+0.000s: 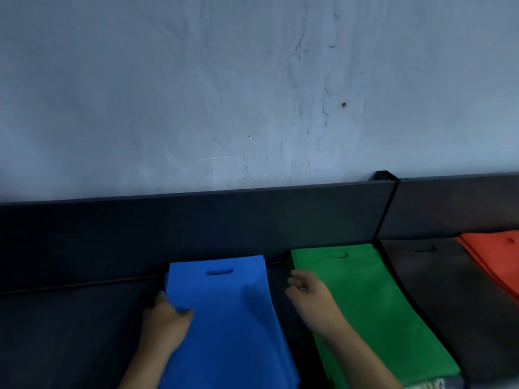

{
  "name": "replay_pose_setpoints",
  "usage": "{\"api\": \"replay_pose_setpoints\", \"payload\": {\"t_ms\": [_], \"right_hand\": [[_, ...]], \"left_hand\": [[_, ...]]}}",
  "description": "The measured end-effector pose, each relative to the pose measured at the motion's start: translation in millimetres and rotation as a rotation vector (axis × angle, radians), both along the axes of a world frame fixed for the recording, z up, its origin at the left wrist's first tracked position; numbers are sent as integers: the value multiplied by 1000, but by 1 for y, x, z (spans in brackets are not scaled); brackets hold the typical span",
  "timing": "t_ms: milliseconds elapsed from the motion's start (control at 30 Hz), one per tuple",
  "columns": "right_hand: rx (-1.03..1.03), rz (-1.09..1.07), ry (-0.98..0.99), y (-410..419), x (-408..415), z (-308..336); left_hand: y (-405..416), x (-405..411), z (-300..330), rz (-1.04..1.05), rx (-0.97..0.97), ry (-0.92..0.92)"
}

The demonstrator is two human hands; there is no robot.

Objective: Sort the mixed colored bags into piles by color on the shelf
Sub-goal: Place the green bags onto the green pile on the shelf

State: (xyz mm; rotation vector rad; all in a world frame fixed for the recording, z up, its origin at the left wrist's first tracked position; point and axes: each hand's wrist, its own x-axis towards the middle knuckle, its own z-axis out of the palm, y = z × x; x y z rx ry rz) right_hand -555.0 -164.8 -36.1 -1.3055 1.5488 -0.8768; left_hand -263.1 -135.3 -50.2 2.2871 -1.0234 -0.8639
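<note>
Blue bags [224, 318] lie in a flat pile in front of me on the dark shelf [70, 332], cut-out handle slots pointing toward the back panel. My left hand [165, 324] grips the pile's left edge, thumb curled over the top sheet and the other fingers tucked underneath at the side. Just to the right, across a narrow dark gap, sits the green pile [365, 304], also flat, its handle slot at the far end. My right hand [306, 293] hovers over the left edge of the green bags, fingers loosely spread and slightly bent, holding nothing; whether the fingertips touch the fabric I cannot tell. Further right, past a dark divider [389, 211] in the shelf, an orange-red pile [500, 259] lies near the corner of my view, well apart from the green. Behind everything runs the shelf's dark back panel [196, 220], and above it a pale, scuffed wall [252, 80] with fine cracks
</note>
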Motion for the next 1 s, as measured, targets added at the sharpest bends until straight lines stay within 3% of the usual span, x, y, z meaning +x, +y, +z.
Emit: {"api": "replay_pose_setpoints", "payload": {"t_ms": [67,100,233,433,533,600,700,867,1000], "right_hand": [[-36,-81,48,4,-23,1],[-56,-130,71,6,-36,3],[-90,-271,191,5,-88,7],[-66,-224,408,-13,-150,-1],[14,-66,599,-25,-178,-8],[58,39,660,-32,-194,-12],[63,134,605,-41,-214,-19],[121,272,475,-56,-240,-24],[7,316,458,-65,-251,-32]], "left_hand": [[0,-8,-4,-32,3,-302],[2,-20,-1,-52,-74,-349],[-4,-76,12,-243,-333,17],[-15,-172,24,-351,-163,362],[-27,-204,19,-282,8,387],[-33,-224,15,-192,38,509],[-45,-241,5,-52,3,524],[-49,-279,9,-86,73,479],[-37,-302,13,-47,-95,460]]}}
